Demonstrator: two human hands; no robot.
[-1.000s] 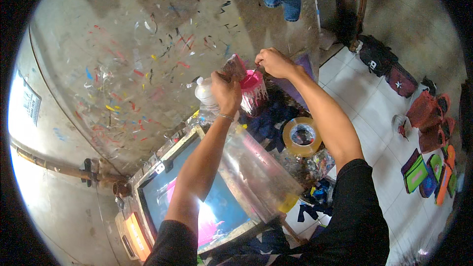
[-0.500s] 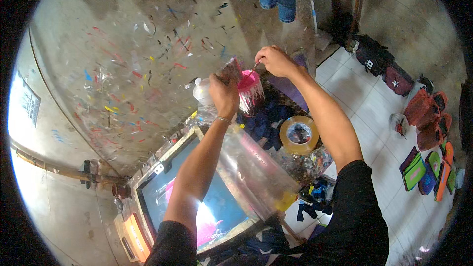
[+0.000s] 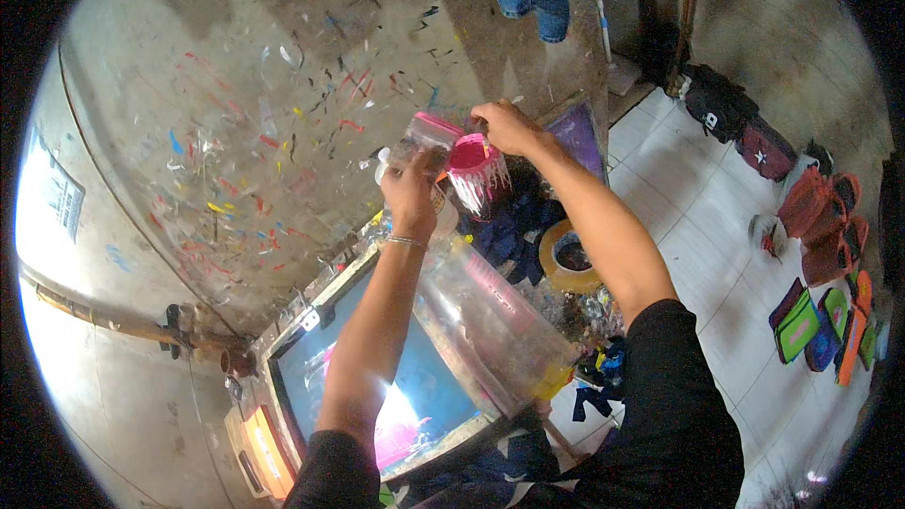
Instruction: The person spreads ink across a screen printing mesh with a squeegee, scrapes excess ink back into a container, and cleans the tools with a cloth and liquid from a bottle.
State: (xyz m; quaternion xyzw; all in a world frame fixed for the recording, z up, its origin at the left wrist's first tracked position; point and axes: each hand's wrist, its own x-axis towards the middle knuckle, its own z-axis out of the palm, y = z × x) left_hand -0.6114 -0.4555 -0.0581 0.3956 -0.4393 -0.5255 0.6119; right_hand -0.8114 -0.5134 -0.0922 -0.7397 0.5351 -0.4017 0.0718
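My left hand (image 3: 411, 196) is closed around a flat squeegee (image 3: 429, 137) with a pink-stained upper edge, tilted beside a paint tub (image 3: 478, 190). Bright pink ink coats the inside of the tub, and pale drips run down its outer wall. Over the tub's far right rim, my right hand (image 3: 509, 128) pinches a thin stirring stick (image 3: 487, 145), mostly hidden by the fingers and the rim. Partly behind my left hand stands a whitish bottle (image 3: 384, 162). Below my left forearm lies a printing screen (image 3: 363, 306) with blue mesh and pink ink on it.
A roll of tape (image 3: 556, 269) and dark cloth (image 3: 514, 240) lie right of the tub. Clear plastic sheeting (image 3: 504, 330) covers the screen's right side. The paint-smeared wall (image 3: 283, 132) rises behind. Bags (image 3: 721, 104) and colourful pouches (image 3: 801, 325) sit on the tiled floor.
My left hand and the squeegee have shifted slightly left, and the squeegee's pink edge shows more. My right hand has moved a little left and down beside the tub.
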